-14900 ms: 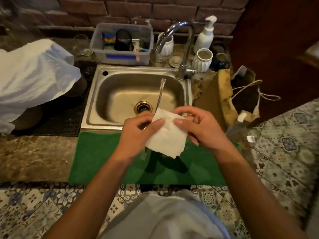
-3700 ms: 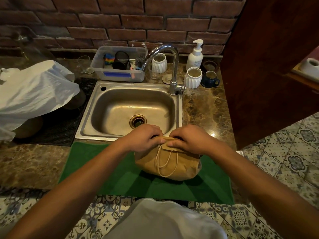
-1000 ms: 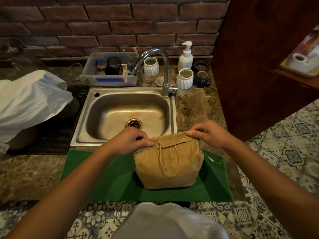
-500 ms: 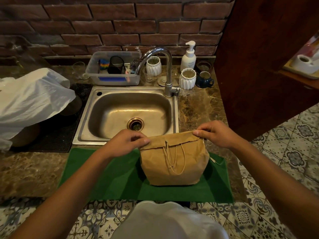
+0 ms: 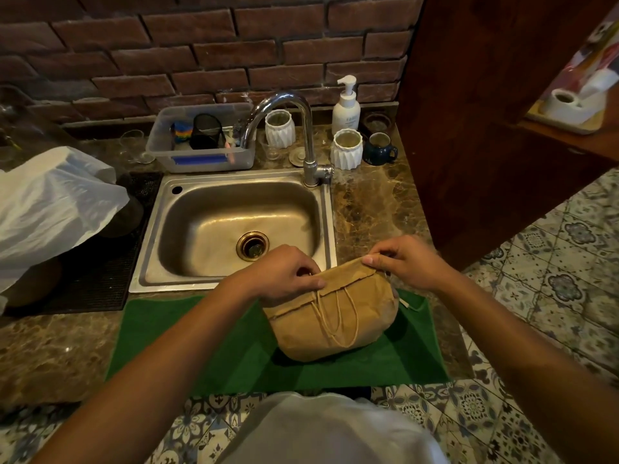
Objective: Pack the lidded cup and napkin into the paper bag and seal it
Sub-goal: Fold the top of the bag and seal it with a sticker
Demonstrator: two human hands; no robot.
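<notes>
Head view: bag sits on the green mat, directly under both hands, near edge of the sink just beyond them. Compared with half a second ago, bag is shorter and rounder: top has been rolled down another turn, flap now lying lower over the front, string handles hanging beneath it.

Left hand pinches the fold's left end, thumb pressed flat along the crease. Right hand pinches the right corner, fingers curled tight on the paper. Both closed on the bag, nothing else held.

Cup and napkin not visible; judging by the bulge, they are inside.

Reading: packing done, sealing under way. Fold looks uneven, higher at the right hand. Likely needs one more press along the crease, or paper may spring open once hands let go.
</notes>
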